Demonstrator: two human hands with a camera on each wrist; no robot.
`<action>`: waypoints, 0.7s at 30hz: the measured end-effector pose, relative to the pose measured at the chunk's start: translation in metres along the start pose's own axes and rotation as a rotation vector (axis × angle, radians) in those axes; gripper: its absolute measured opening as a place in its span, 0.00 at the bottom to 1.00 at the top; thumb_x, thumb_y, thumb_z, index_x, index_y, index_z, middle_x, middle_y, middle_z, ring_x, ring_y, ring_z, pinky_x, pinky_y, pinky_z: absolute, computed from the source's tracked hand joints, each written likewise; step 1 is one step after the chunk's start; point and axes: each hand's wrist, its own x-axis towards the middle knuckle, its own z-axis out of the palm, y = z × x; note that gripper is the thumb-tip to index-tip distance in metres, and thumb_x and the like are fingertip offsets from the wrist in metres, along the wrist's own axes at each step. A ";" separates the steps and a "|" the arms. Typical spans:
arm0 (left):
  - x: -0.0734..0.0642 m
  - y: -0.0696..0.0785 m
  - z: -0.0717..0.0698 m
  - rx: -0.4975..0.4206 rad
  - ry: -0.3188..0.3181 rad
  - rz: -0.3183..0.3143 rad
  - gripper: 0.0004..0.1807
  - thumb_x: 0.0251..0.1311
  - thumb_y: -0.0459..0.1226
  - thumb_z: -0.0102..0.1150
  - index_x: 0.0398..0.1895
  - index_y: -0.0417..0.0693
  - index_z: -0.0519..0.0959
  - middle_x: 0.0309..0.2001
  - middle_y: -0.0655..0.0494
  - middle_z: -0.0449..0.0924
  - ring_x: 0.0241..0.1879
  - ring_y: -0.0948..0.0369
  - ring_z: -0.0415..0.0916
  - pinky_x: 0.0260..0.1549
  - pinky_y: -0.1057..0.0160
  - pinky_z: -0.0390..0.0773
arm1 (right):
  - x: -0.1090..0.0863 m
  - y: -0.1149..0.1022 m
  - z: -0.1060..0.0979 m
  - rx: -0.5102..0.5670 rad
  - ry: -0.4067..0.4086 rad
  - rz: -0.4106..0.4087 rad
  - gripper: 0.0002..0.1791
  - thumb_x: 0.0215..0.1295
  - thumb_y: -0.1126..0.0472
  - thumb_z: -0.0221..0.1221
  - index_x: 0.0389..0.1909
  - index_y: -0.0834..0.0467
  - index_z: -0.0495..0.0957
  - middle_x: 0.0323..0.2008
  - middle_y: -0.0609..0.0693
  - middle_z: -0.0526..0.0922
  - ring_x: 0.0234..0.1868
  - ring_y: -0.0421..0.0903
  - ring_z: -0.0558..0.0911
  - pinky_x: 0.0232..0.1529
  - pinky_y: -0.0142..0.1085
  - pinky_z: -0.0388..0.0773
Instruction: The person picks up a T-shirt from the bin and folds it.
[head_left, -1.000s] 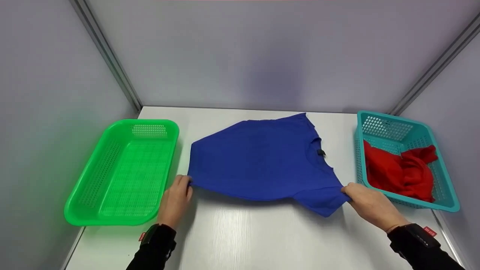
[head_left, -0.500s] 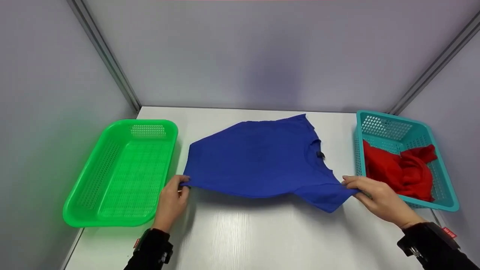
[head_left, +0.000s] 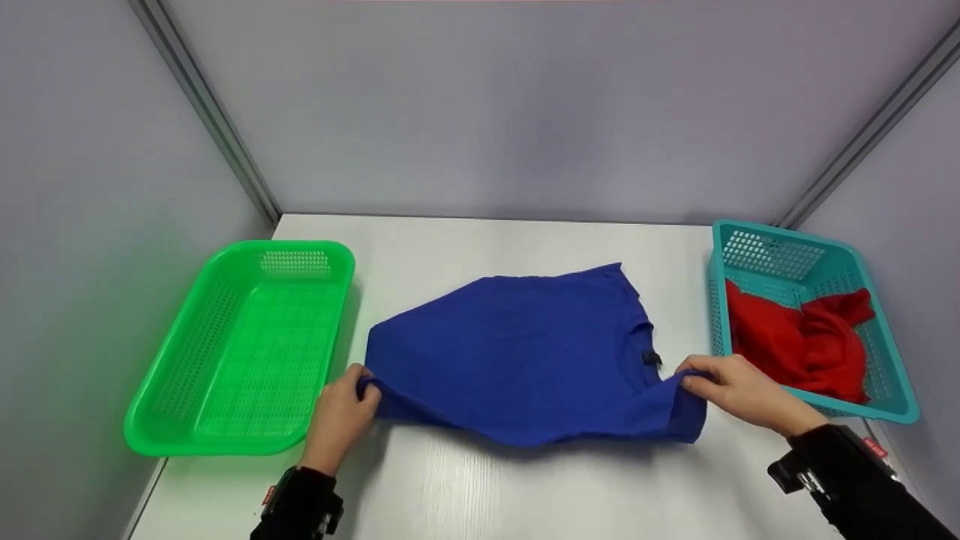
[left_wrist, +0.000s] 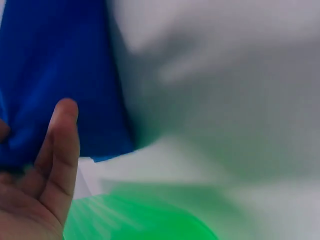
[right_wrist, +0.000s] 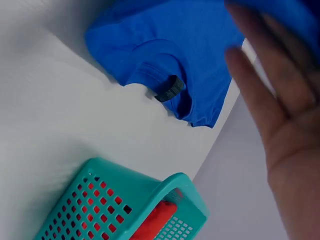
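Observation:
A blue T-shirt [head_left: 517,352] lies sideways on the white table, its hem to the left and its collar with a black label [right_wrist: 170,89] to the right. My left hand [head_left: 341,412] pinches the near corner of the hem; the left wrist view shows one finger extended beside the cloth. At the other end my right hand [head_left: 742,390] pinches the near sleeve edge. Between the two hands the near side of the shirt is raised and sags in the middle, with a shadow under it.
To the left stands a green basket [head_left: 142,397] with nothing in it. A teal basket [head_left: 896,360] at the right holds a crumpled red cloth [head_left: 802,345], close to my right hand. Grey walls [head_left: 525,112] border the table at the back and sides.
The whole shirt has slid toward me, away from the back wall. Its near edge has been lifted and curls over. Both hands keep their pinch; the left has shifted slightly nearer.

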 end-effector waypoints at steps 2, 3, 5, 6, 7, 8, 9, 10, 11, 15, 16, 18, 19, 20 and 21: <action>0.006 0.003 0.003 -0.008 0.041 -0.035 0.08 0.68 0.30 0.56 0.46 0.36 0.81 0.41 0.34 0.88 0.38 0.41 0.87 0.38 0.41 0.83 | 0.010 0.002 0.002 -0.083 0.133 0.042 0.07 0.76 0.66 0.60 0.45 0.56 0.87 0.35 0.44 0.86 0.34 0.33 0.74 0.36 0.30 0.72; 0.010 0.004 0.004 -0.012 0.061 -0.050 0.09 0.69 0.30 0.55 0.47 0.35 0.81 0.43 0.32 0.88 0.41 0.38 0.87 0.41 0.39 0.84 | 0.015 0.003 0.003 -0.107 0.192 0.069 0.07 0.75 0.66 0.62 0.45 0.56 0.87 0.34 0.46 0.86 0.33 0.34 0.74 0.35 0.30 0.71; 0.016 0.006 0.007 -0.009 0.088 -0.079 0.11 0.72 0.31 0.54 0.49 0.33 0.81 0.46 0.29 0.88 0.45 0.34 0.87 0.44 0.36 0.84 | 0.025 0.006 0.004 -0.127 0.283 0.116 0.06 0.75 0.65 0.63 0.45 0.58 0.87 0.36 0.50 0.87 0.34 0.38 0.75 0.36 0.30 0.72; 0.019 0.007 0.008 -0.006 0.095 -0.095 0.11 0.73 0.31 0.53 0.50 0.33 0.81 0.47 0.29 0.87 0.47 0.34 0.87 0.45 0.35 0.83 | 0.030 0.007 0.005 -0.132 0.323 0.130 0.06 0.75 0.65 0.63 0.44 0.59 0.87 0.37 0.52 0.88 0.34 0.40 0.76 0.36 0.30 0.72; 0.022 0.008 0.009 -0.002 0.101 -0.106 0.11 0.74 0.31 0.53 0.51 0.33 0.81 0.48 0.29 0.87 0.48 0.33 0.86 0.46 0.35 0.83 | 0.034 0.009 0.006 -0.137 0.361 0.145 0.06 0.74 0.65 0.63 0.44 0.61 0.87 0.38 0.53 0.88 0.35 0.42 0.77 0.37 0.30 0.72; 0.024 0.008 0.010 0.005 0.106 -0.116 0.11 0.74 0.31 0.53 0.51 0.32 0.81 0.48 0.29 0.87 0.49 0.32 0.86 0.47 0.34 0.83 | 0.039 0.011 0.008 -0.146 0.394 0.150 0.06 0.74 0.65 0.63 0.44 0.62 0.87 0.38 0.55 0.87 0.35 0.44 0.77 0.36 0.30 0.72; 0.026 0.009 0.011 0.012 0.102 -0.130 0.12 0.75 0.32 0.52 0.51 0.32 0.81 0.49 0.29 0.87 0.50 0.32 0.86 0.48 0.34 0.83 | 0.043 0.013 0.009 -0.162 0.423 0.152 0.07 0.74 0.65 0.63 0.44 0.64 0.87 0.37 0.56 0.85 0.35 0.46 0.77 0.36 0.31 0.71; 0.028 0.009 0.012 0.021 0.100 -0.141 0.12 0.75 0.32 0.52 0.51 0.32 0.81 0.50 0.29 0.87 0.50 0.32 0.86 0.48 0.33 0.83 | 0.047 0.014 0.010 -0.182 0.449 0.155 0.07 0.74 0.65 0.64 0.44 0.66 0.87 0.36 0.57 0.83 0.35 0.48 0.77 0.35 0.33 0.71; 0.029 0.008 0.014 0.030 0.101 -0.150 0.12 0.75 0.32 0.52 0.51 0.32 0.81 0.49 0.29 0.87 0.50 0.32 0.85 0.48 0.33 0.83 | 0.050 0.015 0.012 -0.202 0.474 0.159 0.08 0.73 0.65 0.64 0.44 0.67 0.87 0.35 0.58 0.80 0.34 0.50 0.77 0.34 0.34 0.71; 0.033 0.006 0.019 0.077 0.104 -0.168 0.12 0.75 0.32 0.51 0.48 0.31 0.81 0.48 0.30 0.86 0.48 0.31 0.85 0.46 0.32 0.83 | 0.062 0.016 0.016 -0.267 0.520 0.198 0.10 0.73 0.65 0.64 0.46 0.68 0.88 0.34 0.64 0.81 0.32 0.59 0.80 0.32 0.44 0.75; 0.033 0.005 0.020 0.089 0.107 -0.171 0.12 0.74 0.31 0.50 0.47 0.31 0.80 0.47 0.30 0.86 0.47 0.30 0.85 0.45 0.32 0.82 | 0.064 0.016 0.017 -0.255 0.512 0.218 0.11 0.74 0.64 0.63 0.47 0.67 0.87 0.34 0.66 0.83 0.31 0.61 0.82 0.31 0.46 0.76; 0.033 0.004 0.022 0.106 0.109 -0.179 0.11 0.73 0.31 0.49 0.45 0.31 0.80 0.45 0.30 0.85 0.45 0.30 0.85 0.44 0.32 0.82 | 0.068 0.014 0.017 -0.205 0.489 0.252 0.12 0.76 0.63 0.60 0.50 0.66 0.87 0.33 0.67 0.87 0.28 0.60 0.86 0.30 0.45 0.78; 0.033 0.003 0.022 0.111 0.109 -0.185 0.11 0.72 0.31 0.49 0.43 0.31 0.79 0.44 0.30 0.85 0.45 0.30 0.84 0.43 0.32 0.82 | 0.071 0.013 0.017 -0.171 0.476 0.268 0.13 0.77 0.63 0.59 0.51 0.66 0.86 0.32 0.66 0.89 0.26 0.58 0.88 0.29 0.44 0.79; 0.033 0.003 0.023 0.115 0.109 -0.194 0.10 0.71 0.30 0.49 0.42 0.31 0.79 0.44 0.31 0.85 0.44 0.30 0.84 0.43 0.32 0.82 | 0.073 0.013 0.018 -0.130 0.461 0.289 0.13 0.78 0.62 0.58 0.53 0.66 0.86 0.31 0.66 0.89 0.23 0.55 0.88 0.27 0.40 0.78; 0.033 0.002 0.024 0.118 0.107 -0.201 0.10 0.71 0.30 0.48 0.42 0.31 0.79 0.43 0.31 0.85 0.44 0.29 0.84 0.42 0.32 0.82 | 0.075 0.012 0.018 -0.083 0.448 0.309 0.14 0.79 0.62 0.57 0.54 0.67 0.85 0.29 0.64 0.89 0.19 0.51 0.87 0.25 0.37 0.78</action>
